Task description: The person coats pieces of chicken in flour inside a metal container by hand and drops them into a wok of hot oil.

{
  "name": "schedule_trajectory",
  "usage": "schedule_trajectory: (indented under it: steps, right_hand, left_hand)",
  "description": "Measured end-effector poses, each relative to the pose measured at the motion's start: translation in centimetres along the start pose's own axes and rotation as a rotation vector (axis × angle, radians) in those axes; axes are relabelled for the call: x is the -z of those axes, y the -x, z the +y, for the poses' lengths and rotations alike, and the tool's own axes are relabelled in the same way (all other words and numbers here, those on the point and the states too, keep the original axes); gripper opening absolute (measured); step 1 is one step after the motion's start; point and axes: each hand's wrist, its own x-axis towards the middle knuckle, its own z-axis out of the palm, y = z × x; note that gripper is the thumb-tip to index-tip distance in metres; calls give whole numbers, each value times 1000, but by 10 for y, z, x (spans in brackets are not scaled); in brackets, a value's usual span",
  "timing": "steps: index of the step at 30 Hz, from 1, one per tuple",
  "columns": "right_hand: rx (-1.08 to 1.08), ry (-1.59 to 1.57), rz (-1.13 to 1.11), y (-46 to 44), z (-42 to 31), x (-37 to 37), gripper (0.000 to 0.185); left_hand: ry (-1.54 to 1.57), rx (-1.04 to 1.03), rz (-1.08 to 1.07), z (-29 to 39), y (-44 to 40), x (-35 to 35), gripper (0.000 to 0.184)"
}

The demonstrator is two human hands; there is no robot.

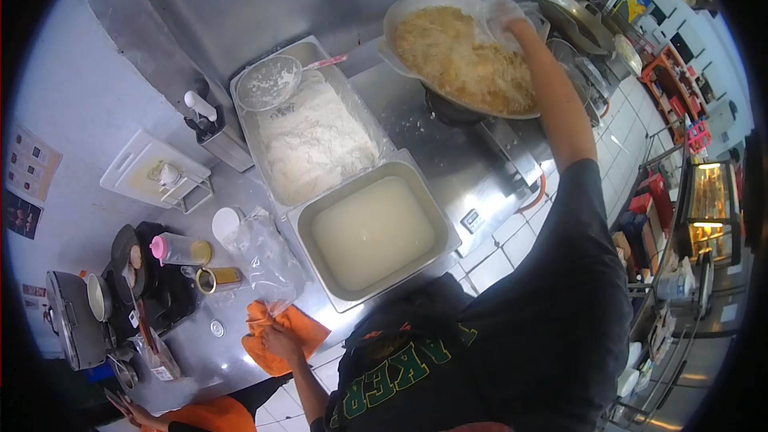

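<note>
My right hand, in a clear plastic glove, reaches over the far right rim of a large wok. In the wok, pale golden pieces fry in bubbling oil. Glare and the glove blur its fingers, so what they hold, if anything, cannot be made out. My left hand grips an orange cloth at the counter's near edge. Between my arms stand a steel pan of milky liquid and a pan of white flour, with a strainer on the flour.
A clear plastic bag, a pink-capped squeeze bottle and a jar stand left of the pans. Farther left, a frying pan sits on a black stove. Another person's hand shows at the lower left.
</note>
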Motion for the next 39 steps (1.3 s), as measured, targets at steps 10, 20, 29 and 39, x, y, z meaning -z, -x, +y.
schedule_trajectory:
  steps: [10,20,29,39]
  right_hand:
    - [-166,-50,-285,-22,57,-102,30]
    - [21,-47,70,-36,-21,62,29]
    - [778,-272,-449,-14,-375,43,30]
    - [735,-634,-294,-85,-559,-211,38]
  left_hand:
    - [94,-7,-115,-13,-6,-1,25]
    - [204,23,19,23,-10,14,37]
    - [81,195,-62,19,-4,7,32]
    - [55,201,67,52,44,22,44]
